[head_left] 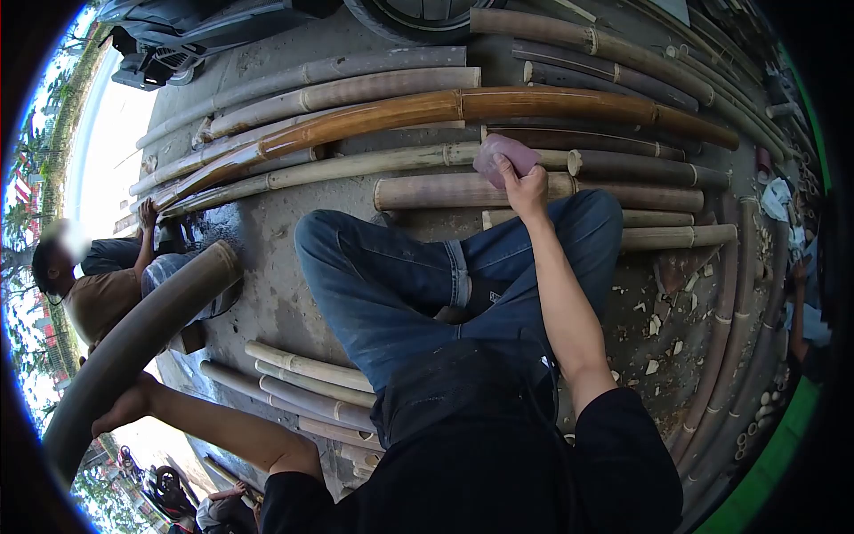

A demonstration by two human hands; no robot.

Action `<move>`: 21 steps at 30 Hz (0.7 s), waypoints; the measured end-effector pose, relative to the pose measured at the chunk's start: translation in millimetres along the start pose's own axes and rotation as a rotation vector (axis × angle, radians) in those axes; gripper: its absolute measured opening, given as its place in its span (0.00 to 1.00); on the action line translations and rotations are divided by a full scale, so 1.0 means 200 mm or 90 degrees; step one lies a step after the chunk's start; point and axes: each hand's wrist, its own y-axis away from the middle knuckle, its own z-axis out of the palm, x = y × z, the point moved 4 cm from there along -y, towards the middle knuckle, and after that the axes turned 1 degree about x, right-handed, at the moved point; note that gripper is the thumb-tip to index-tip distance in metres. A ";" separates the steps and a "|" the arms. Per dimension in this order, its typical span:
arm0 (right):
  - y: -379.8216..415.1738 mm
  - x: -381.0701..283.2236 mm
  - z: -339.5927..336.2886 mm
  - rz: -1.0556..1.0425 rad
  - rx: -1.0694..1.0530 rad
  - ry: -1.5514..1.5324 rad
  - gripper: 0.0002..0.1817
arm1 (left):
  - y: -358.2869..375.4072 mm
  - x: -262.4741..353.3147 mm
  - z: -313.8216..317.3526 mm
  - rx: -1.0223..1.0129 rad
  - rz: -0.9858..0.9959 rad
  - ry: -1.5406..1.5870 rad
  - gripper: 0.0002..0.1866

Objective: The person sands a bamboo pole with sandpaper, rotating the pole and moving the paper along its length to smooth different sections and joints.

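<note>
On the left, my left hand (127, 405) grips a thick, dark grey-brown bamboo pole (147, 334) from below. The pole is tilted, its near end raised off the ground; my fingers are partly hidden behind it. My right hand (523, 185) is closed around a bunched pink cloth (505, 158), thumb on top. The cloth is above the bamboo lying in front of my crossed legs. Just beyond it, a shiny, wet-looking brown bamboo pole (382, 117) lies across several duller ones.
At left, a person in a brown shirt (111, 298) crouches, a hand near the shiny pole's end. Several short bamboo pieces (311, 383) lie beside my left leg. Wood chips (654, 325) litter the ground at right. A motorbike wheel (418, 20) stands at the back.
</note>
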 end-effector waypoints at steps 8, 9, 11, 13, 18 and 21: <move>-0.02 0.04 -0.05 0.023 0.052 0.035 0.23 | 0.19 -0.21 -0.69 -0.138 -0.245 -0.131 0.52; -0.02 0.03 -0.05 0.006 0.049 0.027 0.23 | 0.32 -0.22 -0.71 -0.138 -0.260 -0.156 0.49; -0.02 0.05 -0.04 0.021 0.044 0.030 0.23 | 0.55 -0.32 -0.82 -0.191 -0.318 -0.255 0.44; -0.02 0.07 -0.04 0.036 0.042 0.033 0.23 | 0.79 -0.41 -0.89 -0.240 -0.333 -0.305 0.42; -0.03 0.10 -0.11 0.042 0.100 0.006 0.23 | 1.27 -0.53 -1.11 -0.303 -0.365 -0.526 0.45; -0.05 0.06 -0.17 0.033 0.149 0.005 0.23 | 1.51 -0.61 -1.35 -0.310 -0.537 -0.593 0.48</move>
